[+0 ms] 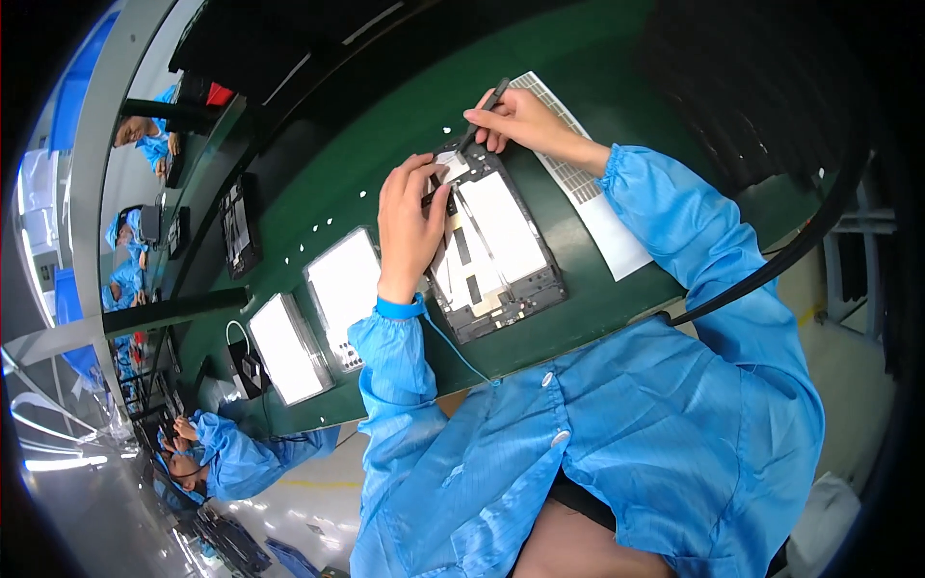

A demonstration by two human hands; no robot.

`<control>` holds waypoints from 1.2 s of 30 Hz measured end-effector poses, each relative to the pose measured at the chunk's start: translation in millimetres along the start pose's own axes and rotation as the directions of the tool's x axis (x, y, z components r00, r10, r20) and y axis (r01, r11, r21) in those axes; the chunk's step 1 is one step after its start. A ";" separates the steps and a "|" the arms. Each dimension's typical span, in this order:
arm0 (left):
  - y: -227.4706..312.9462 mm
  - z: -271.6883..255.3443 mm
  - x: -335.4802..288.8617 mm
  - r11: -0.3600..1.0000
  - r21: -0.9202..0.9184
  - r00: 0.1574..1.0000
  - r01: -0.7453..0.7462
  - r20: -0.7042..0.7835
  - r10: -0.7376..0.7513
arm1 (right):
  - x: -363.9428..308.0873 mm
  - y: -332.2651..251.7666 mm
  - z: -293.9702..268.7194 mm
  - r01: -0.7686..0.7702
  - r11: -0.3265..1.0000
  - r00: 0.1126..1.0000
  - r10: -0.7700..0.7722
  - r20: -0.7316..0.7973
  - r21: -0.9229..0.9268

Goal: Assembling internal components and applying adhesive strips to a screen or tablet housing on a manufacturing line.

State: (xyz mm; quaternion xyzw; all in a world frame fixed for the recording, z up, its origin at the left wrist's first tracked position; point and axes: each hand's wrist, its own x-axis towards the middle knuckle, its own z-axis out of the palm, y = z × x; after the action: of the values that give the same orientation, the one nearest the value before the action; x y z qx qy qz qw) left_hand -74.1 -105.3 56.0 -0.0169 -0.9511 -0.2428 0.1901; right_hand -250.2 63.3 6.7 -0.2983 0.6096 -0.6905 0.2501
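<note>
An opened tablet [501, 231], dark-framed with large white panels inside, lies on the green bench in front of me. My left hand [409, 217] rests over its upper left part, thumb and fingers bent close together. Whatever may be between those fingertips is hidden. Around my left wrist runs a blue strap [401, 308] with a thin cord. My right hand [520, 120] grips a slim black pen-shaped tool [487, 111], its lower end at the tablet's top edge. Beneath my right forearm is a white sheet [617, 241] with rows of pale rectangular pieces.
Left of the tablet lie two white-faced flat panels [344, 279] [289, 349]. Small white scraps [330, 222] dot the green bench [405, 371]. A black device [241, 226] sits farther left. A thick black cable [771, 265] crosses at right. Another person [251, 458] works at lower left.
</note>
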 end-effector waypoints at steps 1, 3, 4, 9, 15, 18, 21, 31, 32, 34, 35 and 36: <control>-4.0 5.4 -0.2 1.000 0.003 0.999 -0.031 -0.022 0.031 | 0.8 1.1 0.6 -0.007 1.000 1.000 0.007 -0.020 -0.006; -4.9 9.4 -2.6 0.999 -0.020 0.999 -0.037 -0.034 0.037 | 2.3 4.2 0.4 -0.019 1.000 1.000 0.019 -0.020 0.003; -6.4 9.5 -2.7 0.999 -0.020 0.999 -0.037 -0.029 0.036 | 3.2 6.4 0.2 -0.029 1.000 0.999 0.029 -0.025 0.011; -10.0 11.6 -1.4 0.997 0.007 0.997 -0.071 -0.012 0.071 | 5.8 6.8 0.1 -0.051 0.998 0.999 0.051 0.001 -0.037; -2.8 10.8 -1.0 0.981 0.140 0.990 -0.132 0.060 0.124 | 4.2 6.1 0.1 -0.050 0.997 0.999 0.051 0.015 -0.058; -0.9 7.6 -1.1 0.967 0.189 0.984 -0.171 0.073 0.160 | 4.2 7.2 4.9 0.043 0.998 0.999 -0.042 0.021 -0.055; -5.3 7.2 -2.9 0.948 0.226 0.973 -0.222 0.105 0.203 | -0.4 -7.2 11.8 0.206 0.966 0.964 -0.228 -0.140 -0.157; 19.0 -55.8 -99.6 0.997 -0.069 0.999 -0.043 -0.029 0.041 | 3.9 -58.6 83.3 0.407 0.854 0.854 -0.230 0.467 -0.323; 16.3 -64.4 -119.8 0.998 -0.064 0.999 -0.026 -0.040 0.023 | 6.0 -60.7 105.1 0.496 0.813 0.771 -0.252 0.585 -0.303; 10.9 -78.8 -160.5 0.982 -0.046 0.956 0.181 -0.227 -0.186 | 10.1 -54.8 148.2 0.631 0.743 0.608 -0.296 0.737 -0.222; 4.8 -81.2 -178.4 0.970 -0.015 0.929 0.244 -0.285 -0.238 | 10.9 -48.5 166.3 0.638 0.732 0.573 -0.244 0.782 -0.239; -0.5 -81.4 -198.3 0.949 0.013 0.890 0.315 -0.351 -0.291 | 11.2 -42.0 186.0 0.649 0.719 0.527 -0.188 0.829 -0.249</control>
State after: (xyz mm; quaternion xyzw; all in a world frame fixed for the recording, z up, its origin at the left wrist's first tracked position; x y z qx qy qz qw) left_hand 138.5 -132.0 48.4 0.1808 -0.9018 -0.2357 0.3138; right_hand -123.9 -68.0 64.1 -0.7577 0.5171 -0.3423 0.2034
